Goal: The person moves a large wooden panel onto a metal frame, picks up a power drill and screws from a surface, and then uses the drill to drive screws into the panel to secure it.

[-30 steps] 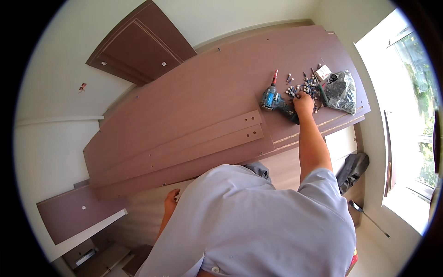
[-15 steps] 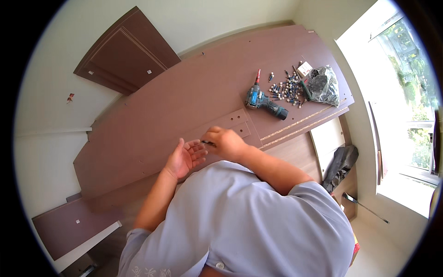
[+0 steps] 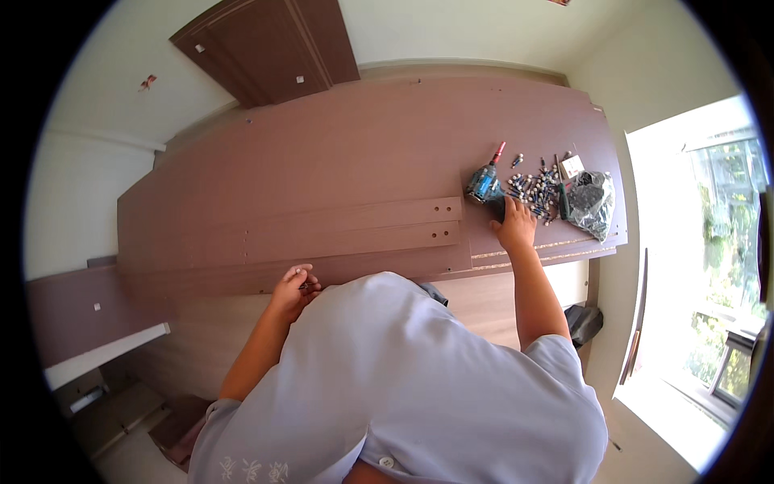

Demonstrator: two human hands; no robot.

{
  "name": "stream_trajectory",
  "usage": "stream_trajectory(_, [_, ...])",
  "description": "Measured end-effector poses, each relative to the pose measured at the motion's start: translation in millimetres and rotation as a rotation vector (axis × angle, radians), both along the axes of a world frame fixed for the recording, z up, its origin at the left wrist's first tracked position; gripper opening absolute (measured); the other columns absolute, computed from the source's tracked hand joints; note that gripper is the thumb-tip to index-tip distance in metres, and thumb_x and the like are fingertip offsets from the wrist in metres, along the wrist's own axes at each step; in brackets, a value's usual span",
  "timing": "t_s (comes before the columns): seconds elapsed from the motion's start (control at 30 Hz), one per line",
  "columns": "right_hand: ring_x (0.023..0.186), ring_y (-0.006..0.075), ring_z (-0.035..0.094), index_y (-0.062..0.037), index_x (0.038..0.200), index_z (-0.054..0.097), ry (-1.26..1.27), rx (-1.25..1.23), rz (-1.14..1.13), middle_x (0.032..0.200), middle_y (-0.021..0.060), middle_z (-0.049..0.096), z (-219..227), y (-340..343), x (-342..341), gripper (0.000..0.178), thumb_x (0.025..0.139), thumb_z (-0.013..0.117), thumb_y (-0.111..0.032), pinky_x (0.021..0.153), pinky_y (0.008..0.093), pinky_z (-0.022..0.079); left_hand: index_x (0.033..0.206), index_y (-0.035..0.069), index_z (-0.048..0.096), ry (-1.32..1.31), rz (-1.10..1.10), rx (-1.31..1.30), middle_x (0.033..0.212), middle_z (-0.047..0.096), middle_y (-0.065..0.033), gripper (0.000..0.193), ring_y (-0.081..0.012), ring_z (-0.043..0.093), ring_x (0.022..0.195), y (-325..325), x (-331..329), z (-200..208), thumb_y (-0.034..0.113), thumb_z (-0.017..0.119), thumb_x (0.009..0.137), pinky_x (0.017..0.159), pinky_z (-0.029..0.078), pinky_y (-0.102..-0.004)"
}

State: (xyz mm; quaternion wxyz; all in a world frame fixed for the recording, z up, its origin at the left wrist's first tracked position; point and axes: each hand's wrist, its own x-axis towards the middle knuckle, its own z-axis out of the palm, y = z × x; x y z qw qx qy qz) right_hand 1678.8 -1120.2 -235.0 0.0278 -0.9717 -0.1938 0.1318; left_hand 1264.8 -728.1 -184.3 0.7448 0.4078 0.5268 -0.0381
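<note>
My left hand [image 3: 292, 294] is at the near edge of the brown board [image 3: 322, 161], close to my shirt, its fingers curled. A small dark thing shows between those fingers, too small to name. My right hand [image 3: 518, 229] reaches out to the right with fingers spread, by the base of a blue and black cordless drill [image 3: 485, 184] with a red tip. The fingers come up against the drill's dark battery end; whether they grip it cannot be made out. Beyond those fingertips, many small connecting bolts [image 3: 532, 190] with pale ends lie scattered on the board.
Beside the bolts lie a clear plastic bag [image 3: 595, 211] of dark pieces, a green-handled screwdriver [image 3: 563, 202] and a small white box [image 3: 572, 166]. Narrow drilled strips [image 3: 363, 222] rest on the board. A brown panel [image 3: 266, 48] leans on the wall; a bright window [image 3: 717, 242] stands right.
My right hand has left my left hand and moved right to the drill. My left hand has drawn back leftward and its fingers have curled. The view has turned.
</note>
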Motion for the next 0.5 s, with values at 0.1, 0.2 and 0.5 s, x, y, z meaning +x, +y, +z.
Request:
stream_trajectory(0.1, [0.140, 0.0326, 0.054, -0.0159, 0.153, 0.050, -0.048, 0.041, 0.012, 0.152, 0.0122, 0.057, -20.7, 1.6, 6.6, 0.083, 0.080, 0.087, -0.033, 0.113, 0.0505, 0.045, 0.139, 0.008, 0.053, -0.023, 0.078, 0.054, 0.108, 0.069, -0.0125, 0.029, -0.0266, 0.069, 0.104, -2.9, -40.6, -15.4, 0.022, 0.048, 0.114, 0.094, 0.059, -0.0429])
stream_trajectory(0.2, [0.134, 0.0365, 0.058, -0.0178, 0.150, 0.052, 0.070, 0.215, -0.044, 0.146, 0.0144, 0.061, -19.9, 3.8, 25.4, 0.080, 0.078, 0.085, -0.026, 0.112, 0.0487, 0.047, 0.138, 0.007, 0.053, 0.000, 0.033, 0.064, 0.112, 0.069, -0.0154, 0.029, -0.0264, 0.069, 0.107, 6.2, -60.5, -20.1, 0.023, 0.048, 0.114, 0.096, 0.059, -0.0438])
stream_trajectory(0.5, [0.103, 0.0201, 0.068, -0.0026, 0.143, 0.056, 0.488, 1.135, 0.009, 0.115, 0.0077, 0.069, 67.8, 81.0, -99.3, 0.059, 0.087, 0.074, -0.007, 0.093, 0.0365, 0.056, 0.129, 0.010, 0.064, -0.184, 0.166, -0.012, 0.115, 0.071, -0.0034, 0.027, -0.0172, 0.068, 0.103, 64.7, -73.7, -3.3, 0.028, 0.065, 0.108, 0.089, 0.058, -0.0353])
